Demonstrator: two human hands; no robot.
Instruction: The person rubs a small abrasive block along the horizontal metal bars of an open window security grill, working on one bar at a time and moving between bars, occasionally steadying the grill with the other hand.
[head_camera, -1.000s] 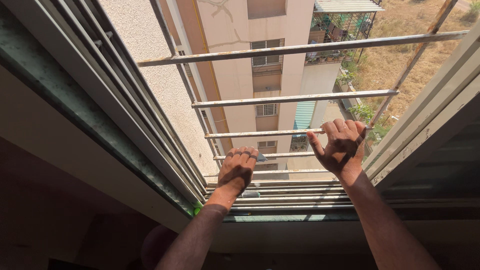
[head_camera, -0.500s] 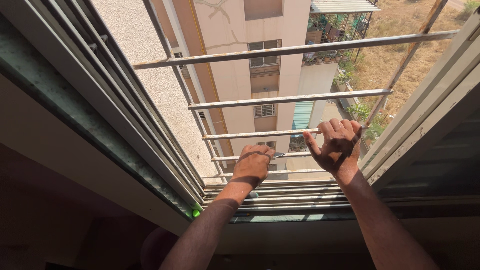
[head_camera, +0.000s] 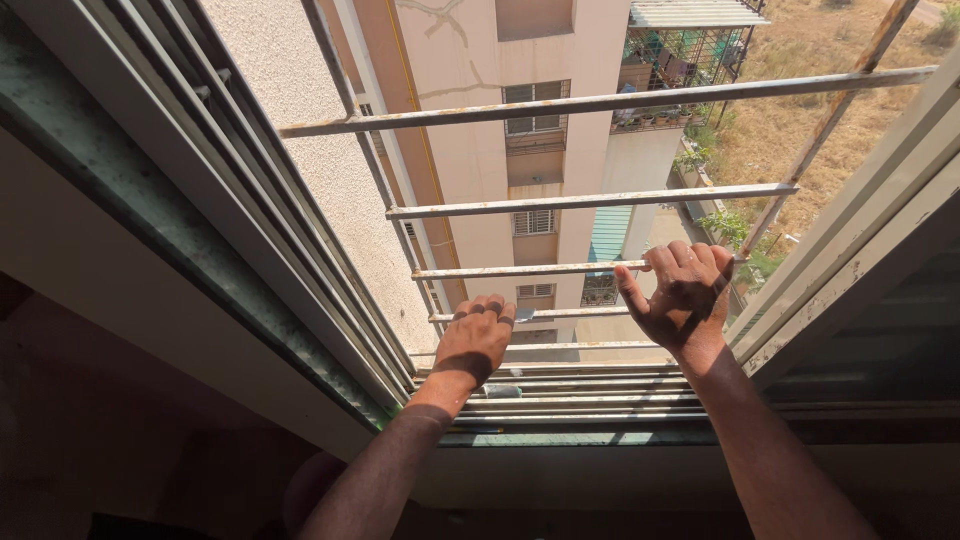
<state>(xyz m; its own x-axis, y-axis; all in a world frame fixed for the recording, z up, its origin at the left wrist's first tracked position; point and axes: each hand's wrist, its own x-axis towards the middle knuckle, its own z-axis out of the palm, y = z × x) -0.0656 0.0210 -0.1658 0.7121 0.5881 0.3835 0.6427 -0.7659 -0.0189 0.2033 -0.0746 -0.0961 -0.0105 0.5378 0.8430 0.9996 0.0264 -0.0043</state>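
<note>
Horizontal metal grille bars (head_camera: 590, 200) crossed the open window, rusty-white, stacked like rungs from the sill outward. Left hand (head_camera: 475, 340) curled over a lower bar (head_camera: 560, 314), fingers hooked on top, grasping it. Right hand (head_camera: 683, 295) closed around the next bar up (head_camera: 520, 270), near its right end, thumb spread to the left. Both arms reached out across the window sill tracks (head_camera: 600, 400). Sliding window frame (head_camera: 190, 200) ran along the left; another frame (head_camera: 850, 250) stood at right. Beyond the bars, a beige apartment block (head_camera: 470, 60) and dry ground (head_camera: 800, 130) far below.
</note>
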